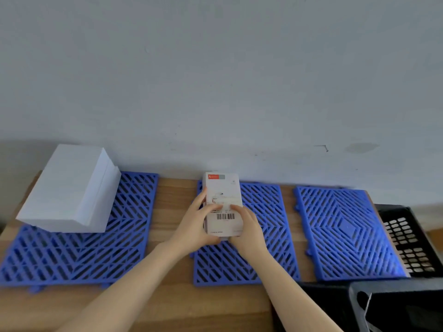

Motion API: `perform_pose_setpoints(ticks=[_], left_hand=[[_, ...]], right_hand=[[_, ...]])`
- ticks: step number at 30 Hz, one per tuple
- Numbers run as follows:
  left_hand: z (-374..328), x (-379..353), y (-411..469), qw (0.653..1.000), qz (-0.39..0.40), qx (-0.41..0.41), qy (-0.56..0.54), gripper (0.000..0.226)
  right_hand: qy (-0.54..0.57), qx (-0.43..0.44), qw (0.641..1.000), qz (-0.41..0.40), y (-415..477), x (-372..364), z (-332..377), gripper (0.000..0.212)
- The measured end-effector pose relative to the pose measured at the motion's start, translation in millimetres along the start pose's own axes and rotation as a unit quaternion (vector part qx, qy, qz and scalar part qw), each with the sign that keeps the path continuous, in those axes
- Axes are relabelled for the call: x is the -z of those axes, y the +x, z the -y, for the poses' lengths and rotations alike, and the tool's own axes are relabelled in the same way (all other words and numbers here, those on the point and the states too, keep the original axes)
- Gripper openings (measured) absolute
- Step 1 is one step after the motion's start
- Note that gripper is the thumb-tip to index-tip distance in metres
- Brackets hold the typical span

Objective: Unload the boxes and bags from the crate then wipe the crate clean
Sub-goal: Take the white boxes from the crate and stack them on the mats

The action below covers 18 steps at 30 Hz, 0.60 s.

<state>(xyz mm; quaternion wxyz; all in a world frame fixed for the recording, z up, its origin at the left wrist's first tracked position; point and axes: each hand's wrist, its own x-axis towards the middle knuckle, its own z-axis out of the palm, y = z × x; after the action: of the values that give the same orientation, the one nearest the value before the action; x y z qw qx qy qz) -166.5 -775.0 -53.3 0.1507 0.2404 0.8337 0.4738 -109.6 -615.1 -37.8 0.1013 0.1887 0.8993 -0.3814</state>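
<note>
White box [223, 204] with a barcode label is held in both your hands, over the middle blue mat [263, 236] near the centre of the wooden table [172, 212]. Its near end and lower corners are hidden behind your hands, so you cannot tell whether it rests on the mat or hangs just above it. The small print on the label is too blurred to read. Your left hand [194, 226] grips its left edge with fingers curled round it. Your right hand [247, 228] grips the right edge the same way.

Its long axis runs away from you toward the wall [215, 80], with the red logo at the far end and the barcode nearer you.

Your black crate [412, 240] is at the far right, past the table's end, and is cut off by the frame edge. A dark shape at the bottom right is hard to make out. A large white carton [69, 188] stands on the left blue mat [72, 255], and the right blue mat [347, 231] lies just beside the crate.
</note>
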Motion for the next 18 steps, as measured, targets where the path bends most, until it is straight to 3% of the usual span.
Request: perform_pose_setpoints(ticks=[8,15,18], left_hand=[[9,-1,14,1.0,-0.003,0.001,-0.02,0.081],[2,-1,5,0.999,-0.016,-0.001,0.043,0.087],[-14,8,1,0.995,-0.055,0.031,0.075,0.072]], right_hand=[[-0.002,-0.011,1.0,0.018,19,7,5,0.071],[-0.009,-0.019,0.999,0.037,8,19,20,0.074],[0.007,-0.003,1.0,0.001,-4,34,35,0.073]])
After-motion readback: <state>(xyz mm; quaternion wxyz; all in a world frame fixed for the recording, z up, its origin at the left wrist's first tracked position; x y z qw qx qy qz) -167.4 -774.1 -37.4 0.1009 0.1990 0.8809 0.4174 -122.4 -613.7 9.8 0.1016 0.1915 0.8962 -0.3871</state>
